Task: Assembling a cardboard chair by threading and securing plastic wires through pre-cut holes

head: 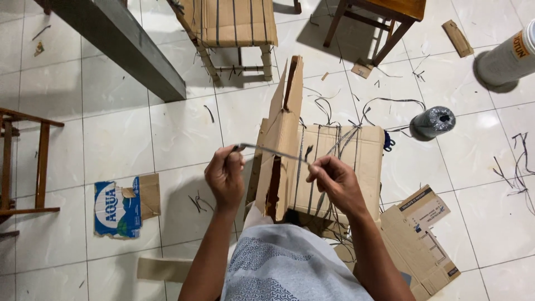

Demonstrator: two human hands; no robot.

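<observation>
1. A dark strap (273,151) is held taut between two bare hands above a white tiled floor (117,134), seen from overhead.
2. The left hand (224,177) is closed around one end of the strap, its grip pinched tight at the fingertips; the right hand (334,181) is pinched on the other end, just beside the top edge of a cardboard-wrapped frame (323,161).
3. The frame is stood in front of the person's lap, with several dark straps already run across its cardboard face and an upright cardboard-covered post (285,128) rising beside it.
4. The step in hand is judged to be the tensioning of one strap over the post, with binding partly done.
5. For the following move, tension would need to be kept in both grips while the loose end is brought around the frame, lest the strap slacken.
6. A roll of dark strapping (433,121) is set on the floor well to the right, and torn cardboard scraps (125,206) and strap offcuts are scattered about.
</observation>
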